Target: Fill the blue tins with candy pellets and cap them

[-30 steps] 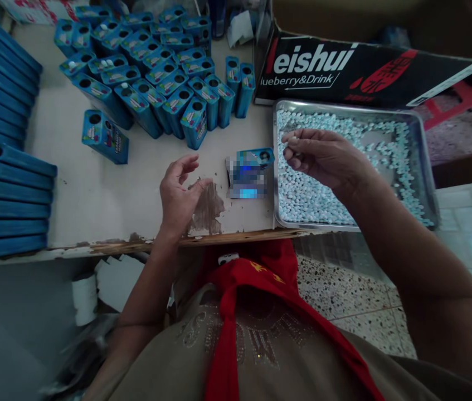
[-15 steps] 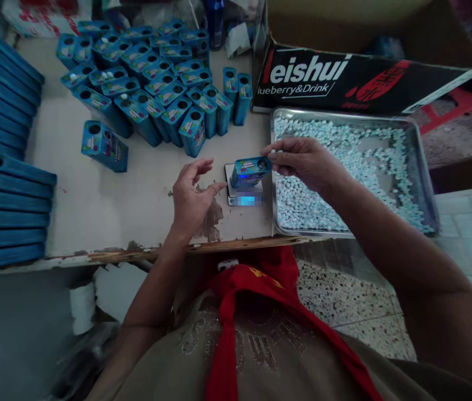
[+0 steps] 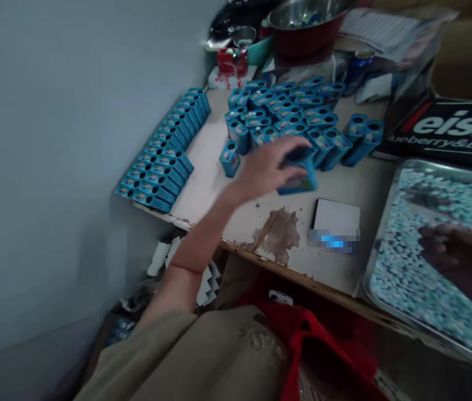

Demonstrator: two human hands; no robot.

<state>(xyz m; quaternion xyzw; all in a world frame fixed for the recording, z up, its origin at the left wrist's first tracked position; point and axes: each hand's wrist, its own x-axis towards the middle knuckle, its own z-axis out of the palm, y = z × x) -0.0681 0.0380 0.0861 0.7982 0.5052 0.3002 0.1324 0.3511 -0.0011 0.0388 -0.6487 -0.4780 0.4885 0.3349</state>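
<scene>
My left hand [image 3: 263, 170] is closed round a blue tin [image 3: 302, 177], lifted in front of the cluster of blue tins [image 3: 288, 114]. The small scale [image 3: 336, 220] lies on the table with nothing on its plate and its display lit. At the right, my right hand [image 3: 448, 245] is over the metal tray [image 3: 371, 267] of pale blue and white candies [image 3: 411, 267]; its fingers are dark and blurred. One blue tin [image 3: 230, 160] stands apart, left of the cluster.
Rows of blue tins [image 3: 164, 161] line the table's left side by the wall. A black printed box [image 3: 448, 131] stands behind the tray. At the back are a steel bowl [image 3: 302, 28], a red tape dispenser [image 3: 232, 62] and plastic bags.
The view has turned left. My left hand has taken the tin off the scale and moved it left toward the cluster. My right hand has left the tin and moved over the candy tray.
</scene>
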